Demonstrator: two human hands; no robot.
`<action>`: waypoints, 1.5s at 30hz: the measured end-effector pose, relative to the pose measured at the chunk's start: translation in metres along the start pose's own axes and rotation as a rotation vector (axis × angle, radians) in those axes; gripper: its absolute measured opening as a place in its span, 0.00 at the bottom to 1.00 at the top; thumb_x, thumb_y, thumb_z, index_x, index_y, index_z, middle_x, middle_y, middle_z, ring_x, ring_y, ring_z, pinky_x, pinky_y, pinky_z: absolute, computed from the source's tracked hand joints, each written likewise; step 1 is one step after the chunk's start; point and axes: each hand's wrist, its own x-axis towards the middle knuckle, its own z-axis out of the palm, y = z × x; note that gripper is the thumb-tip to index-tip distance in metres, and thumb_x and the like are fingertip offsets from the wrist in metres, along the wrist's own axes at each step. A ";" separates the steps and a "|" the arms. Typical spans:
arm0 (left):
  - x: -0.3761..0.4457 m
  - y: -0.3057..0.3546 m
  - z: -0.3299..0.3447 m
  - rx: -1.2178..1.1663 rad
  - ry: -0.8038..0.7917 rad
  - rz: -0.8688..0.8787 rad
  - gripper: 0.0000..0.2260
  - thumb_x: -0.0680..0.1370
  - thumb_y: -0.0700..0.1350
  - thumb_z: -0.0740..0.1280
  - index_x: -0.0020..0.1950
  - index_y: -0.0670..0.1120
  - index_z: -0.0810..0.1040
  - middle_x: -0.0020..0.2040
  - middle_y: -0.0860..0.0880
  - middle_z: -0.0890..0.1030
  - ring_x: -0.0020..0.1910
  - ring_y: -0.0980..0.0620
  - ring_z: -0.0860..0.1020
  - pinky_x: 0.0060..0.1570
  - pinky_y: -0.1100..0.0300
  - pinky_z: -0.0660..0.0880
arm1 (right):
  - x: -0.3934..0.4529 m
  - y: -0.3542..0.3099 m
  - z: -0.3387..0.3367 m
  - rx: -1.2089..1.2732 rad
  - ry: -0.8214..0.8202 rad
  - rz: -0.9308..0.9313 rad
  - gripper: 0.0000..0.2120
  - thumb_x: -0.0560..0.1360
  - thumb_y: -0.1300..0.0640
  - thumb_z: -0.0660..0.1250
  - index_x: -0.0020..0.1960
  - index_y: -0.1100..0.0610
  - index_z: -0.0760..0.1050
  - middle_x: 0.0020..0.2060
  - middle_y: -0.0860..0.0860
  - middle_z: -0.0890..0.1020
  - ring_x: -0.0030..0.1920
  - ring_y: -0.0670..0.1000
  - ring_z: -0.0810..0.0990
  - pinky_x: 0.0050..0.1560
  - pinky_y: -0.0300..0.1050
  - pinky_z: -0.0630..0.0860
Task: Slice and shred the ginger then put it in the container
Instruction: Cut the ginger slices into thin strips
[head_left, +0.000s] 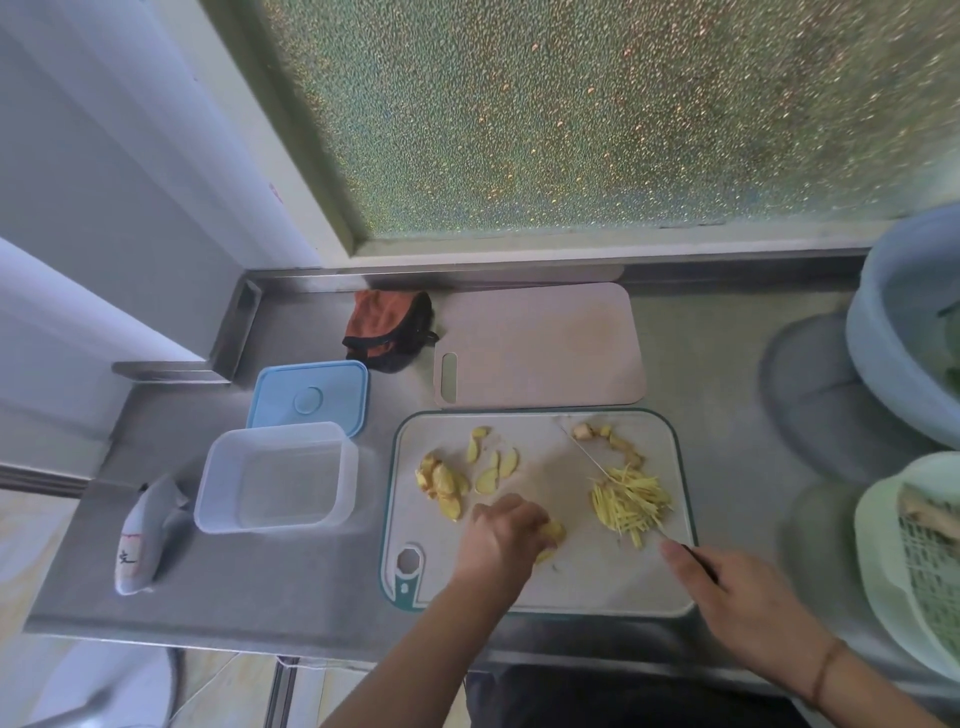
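Observation:
A white cutting board (587, 582) with a teal rim lies on the steel counter. On it are a pile of shredded ginger (631, 501), several ginger slices (491, 462), a ginger chunk (441, 486) and peel scraps (613, 441). My left hand (506, 535) holds some ginger slices (551, 535) down on the board. My right hand (737, 597) grips a knife (592, 457); its thin blade runs up and left past the shreds. An empty clear plastic container (275, 478) stands left of the board.
The container's blue lid (309, 397) lies behind it. A pink cutting board (540, 345) and an orange-black cloth (389, 330) sit further back. A grey shark-shaped object (148, 535) is at the left. A blue basin (906, 332) and a green colander (919, 561) stand at the right.

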 end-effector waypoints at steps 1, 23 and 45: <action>0.000 0.001 0.002 0.053 0.020 0.030 0.04 0.70 0.43 0.74 0.42 0.45 0.85 0.38 0.49 0.82 0.30 0.48 0.78 0.36 0.56 0.79 | 0.000 -0.001 -0.001 0.006 0.000 0.004 0.27 0.71 0.34 0.49 0.29 0.56 0.62 0.21 0.50 0.66 0.25 0.47 0.68 0.33 0.38 0.68; 0.024 -0.012 -0.039 0.070 0.120 -0.141 0.10 0.68 0.36 0.80 0.45 0.46 0.84 0.37 0.52 0.83 0.38 0.50 0.80 0.42 0.60 0.72 | -0.003 -0.006 -0.004 -0.004 -0.031 0.041 0.24 0.76 0.38 0.52 0.29 0.55 0.62 0.24 0.50 0.67 0.25 0.45 0.65 0.32 0.38 0.66; -0.008 0.026 -0.009 -0.057 -0.116 -0.188 0.09 0.77 0.45 0.73 0.57 0.48 0.83 0.51 0.53 0.79 0.43 0.56 0.77 0.47 0.69 0.73 | 0.001 0.006 0.006 0.063 -0.128 0.088 0.24 0.77 0.38 0.53 0.32 0.55 0.65 0.26 0.49 0.68 0.27 0.45 0.66 0.30 0.38 0.65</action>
